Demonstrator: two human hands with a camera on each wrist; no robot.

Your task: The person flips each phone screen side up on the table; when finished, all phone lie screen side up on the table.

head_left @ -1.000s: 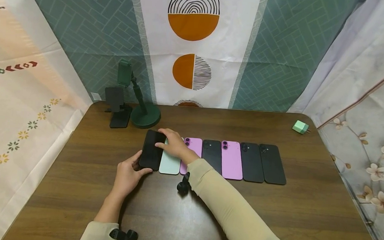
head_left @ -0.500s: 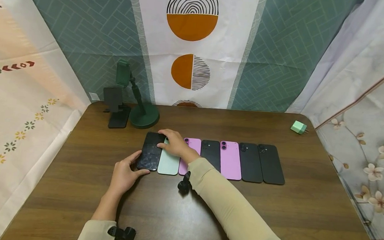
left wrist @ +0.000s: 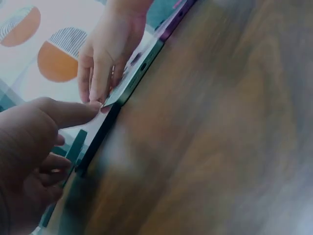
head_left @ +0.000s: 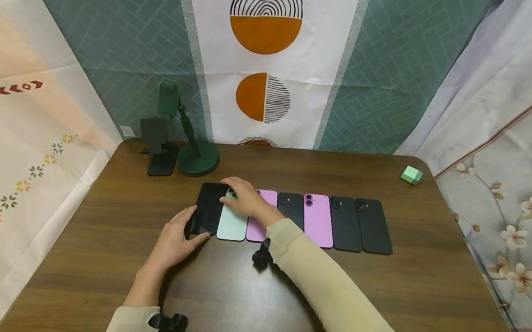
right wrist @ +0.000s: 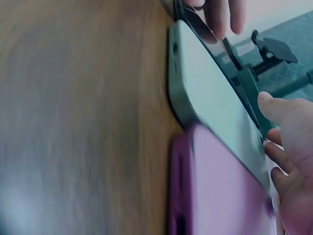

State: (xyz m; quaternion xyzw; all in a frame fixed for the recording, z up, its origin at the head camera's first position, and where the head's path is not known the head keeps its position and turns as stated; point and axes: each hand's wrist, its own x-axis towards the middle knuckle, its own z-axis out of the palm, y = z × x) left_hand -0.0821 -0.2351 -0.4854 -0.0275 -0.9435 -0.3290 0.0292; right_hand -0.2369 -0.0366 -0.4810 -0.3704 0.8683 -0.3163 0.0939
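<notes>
A black phone lies dark side up at the left end of a row of phones. Its neighbour is a mint phone, followed by a pink one. My left hand holds the black phone at its lower left, fingertips along the left edge and thumb at the bottom edge. My right hand is over the tops of the mint and pink phones, its thumb and fingers spread by the black phone's upper right corner. In the right wrist view, the right hand shows relaxed fingers beside the mint phone.
Further right in the row are a black phone, a pink one and two more black ones. Behind stand a green stand and a black stand. A green charger plug lies at the back right.
The black phone has been lowered beside the mint phone, and its glare has faded. My right hand has shifted slightly right; the left stays at the lower left corner.
</notes>
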